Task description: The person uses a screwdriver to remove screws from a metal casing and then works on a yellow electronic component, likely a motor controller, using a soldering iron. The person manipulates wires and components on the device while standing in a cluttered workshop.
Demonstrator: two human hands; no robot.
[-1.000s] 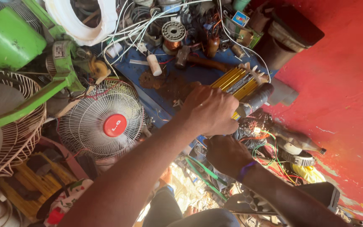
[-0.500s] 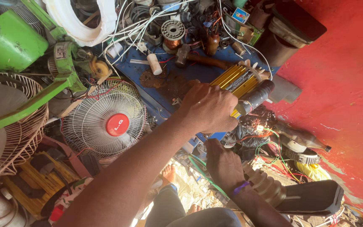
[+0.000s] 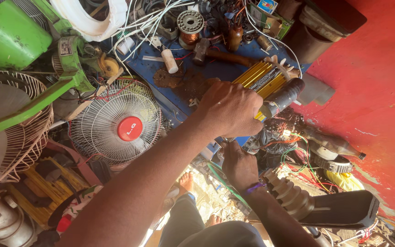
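Gripping a dark cylindrical handle [image 3: 283, 97] against the yellow bundle [image 3: 262, 78] on the blue surface [image 3: 216, 71], the left hand [image 3: 230, 110] has its fingers curled shut; the right hand [image 3: 239, 165] reaches underneath, its grip hidden. Loose wires [image 3: 293, 151] nearby could snag the handle.

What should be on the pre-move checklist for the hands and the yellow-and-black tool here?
1. Left hand closed over the yellow-and-black tool: ok.
2. Right hand contact: cannot tell, it is low among loose parts and what it touches is hidden.
3. Tool resting on the blue board: cannot tell, the hand covers the underside.
4. Space around the tool: not ok, a hammer and white wires lie close.
5. Red and green wires below the tool's black end: not ok, tangled.
6. White fan guard apart from both hands: ok.
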